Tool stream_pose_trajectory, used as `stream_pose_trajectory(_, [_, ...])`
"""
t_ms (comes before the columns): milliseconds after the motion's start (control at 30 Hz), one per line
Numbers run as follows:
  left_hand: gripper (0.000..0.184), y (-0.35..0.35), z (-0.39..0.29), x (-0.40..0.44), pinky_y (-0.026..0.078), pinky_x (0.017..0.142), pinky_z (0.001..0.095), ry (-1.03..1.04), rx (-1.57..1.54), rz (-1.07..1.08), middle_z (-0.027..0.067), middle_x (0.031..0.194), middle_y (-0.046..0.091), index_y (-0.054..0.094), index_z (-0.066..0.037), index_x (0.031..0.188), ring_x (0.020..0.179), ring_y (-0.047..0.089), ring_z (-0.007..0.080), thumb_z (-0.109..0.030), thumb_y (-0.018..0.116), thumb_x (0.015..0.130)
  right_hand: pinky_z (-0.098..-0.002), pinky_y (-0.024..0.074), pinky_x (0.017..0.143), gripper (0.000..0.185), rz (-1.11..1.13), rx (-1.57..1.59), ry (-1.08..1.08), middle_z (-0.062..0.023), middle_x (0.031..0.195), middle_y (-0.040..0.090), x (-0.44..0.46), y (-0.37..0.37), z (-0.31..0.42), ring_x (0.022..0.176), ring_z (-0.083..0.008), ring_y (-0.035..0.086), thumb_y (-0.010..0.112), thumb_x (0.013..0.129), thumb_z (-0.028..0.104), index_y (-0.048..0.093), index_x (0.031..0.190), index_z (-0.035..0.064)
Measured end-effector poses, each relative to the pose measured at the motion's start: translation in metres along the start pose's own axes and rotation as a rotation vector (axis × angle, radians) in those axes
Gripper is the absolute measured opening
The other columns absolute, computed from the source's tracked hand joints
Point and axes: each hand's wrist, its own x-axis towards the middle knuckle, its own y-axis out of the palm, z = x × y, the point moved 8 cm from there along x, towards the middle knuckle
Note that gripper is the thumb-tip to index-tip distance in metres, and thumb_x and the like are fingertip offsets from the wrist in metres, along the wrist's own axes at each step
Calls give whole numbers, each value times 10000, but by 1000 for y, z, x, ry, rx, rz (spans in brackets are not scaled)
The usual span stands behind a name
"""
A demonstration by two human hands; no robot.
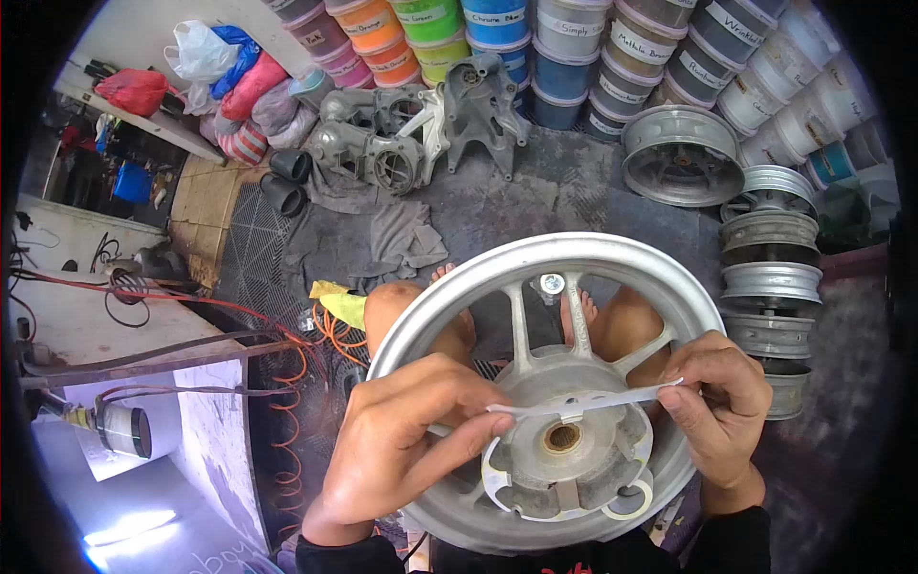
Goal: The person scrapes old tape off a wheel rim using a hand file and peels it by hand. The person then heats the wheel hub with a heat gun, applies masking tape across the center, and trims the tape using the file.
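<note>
A silver wheel rim (521, 325) with spokes lies tilted across the person's lap, its hub (535, 383) facing up with a splined hole (562, 437) in the centre. Over the hub, a narrow white strip, seemingly masking tape (622, 396), is stretched between both hands. My left hand (406, 435) pinches its left end between thumb and fingers, and my right hand (719, 407) pinches the other end. White tape pieces (495, 478) line parts of the hub's edge. One curled piece (643, 498) sticks out at the lower right. Whether the strip touches the hub, I cannot tell.
Stacked labelled tubs (571, 53) line the back. Grey metal engine casings (483, 115) and another wheel rim (683, 158) stand on the floor. More rims (771, 282) are stacked at right. A coiled orange hose (287, 430) hangs at left, near a yellow cloth (339, 304).
</note>
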Motion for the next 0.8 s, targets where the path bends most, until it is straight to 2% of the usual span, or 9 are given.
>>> stream_pose_trajectory(67, [177, 2, -2, 3, 493, 680, 275, 119, 12, 33, 116, 793, 683, 690, 32, 863, 703, 667, 189, -55, 790, 746, -236, 421, 568, 137, -11, 19, 72, -98, 798, 667, -1, 1, -6, 587, -85, 535, 768, 801, 15, 660, 885, -3])
stream_pose_trajectory(167, [214, 6, 13, 1, 499, 592, 234, -5, -55, 124, 65, 807, 662, 658, 16, 1033, 654, 644, 113, -20, 750, 844, -234, 416, 570, 132, -10, 54, 152, -78, 740, 647, -2, 4, -14, 567, -82, 525, 768, 804, 17, 654, 867, -7])
stream_pose_trajectory(267, [357, 11, 27, -2, 468, 564, 208, -200, -199, 115, 56, 809, 665, 578, 28, 1145, 646, 621, 78, -2, 757, 837, -224, 408, 561, 157, 56, 31, 128, -61, 697, 626, -2, 6, -19, 566, -65, 520, 766, 806, 4, 642, 901, -12])
stream_pose_trajectory(300, [400, 12, 30, -2, 457, 556, 206, -186, -223, 118, 57, 808, 666, 544, 27, 1171, 639, 611, 71, 7, 758, 834, -219, 404, 556, 172, 88, 15, 105, -55, 684, 619, -2, 7, -20, 570, -57, 519, 765, 807, -1, 637, 922, -14])
stream_pose_trajectory(367, [486, 15, 35, -3, 436, 540, 201, -158, -269, 125, 59, 807, 668, 477, 26, 1223, 625, 591, 58, 26, 761, 828, -201, 396, 542, 267, 74, 88, 231, -63, 706, 625, -7, 9, -27, 582, -44, 528, 748, 816, -30, 587, 1029, -20])
stream_pose_trajectory(500, [481, 17, 40, -4, 408, 520, 194, -189, -379, 105, 65, 798, 670, 452, 12, 1187, 603, 561, 49, 26, 768, 825, -167, 375, 519, 466, 60, 250, 316, -88, 767, 639, -12, 14, -35, 610, -30, 552, 707, 836, -82, 440, 1211, -8])
stream_pose_trajectory(600, [479, 17, 42, -5, 396, 515, 187, -200, -342, 96, 68, 797, 675, 453, 6, 1166, 598, 547, 42, 13, 782, 818, -160, 367, 516, 497, 123, 234, 279, -113, 807, 647, -11, 16, -36, 614, -41, 565, 693, 836, -103, 391, 1215, 9])
stream_pose_trajectory(800, [503, 16, 48, -8, 384, 503, 183, -233, -301, 86, 59, 776, 677, 448, -4, 1162, 589, 538, 35, -3, 802, 804, -164, 351, 507, 467, 111, 207, 266, -112, 799, 643, -10, 17, -35, 612, -36, 557, 699, 830, -104, 395, 1160, 25])
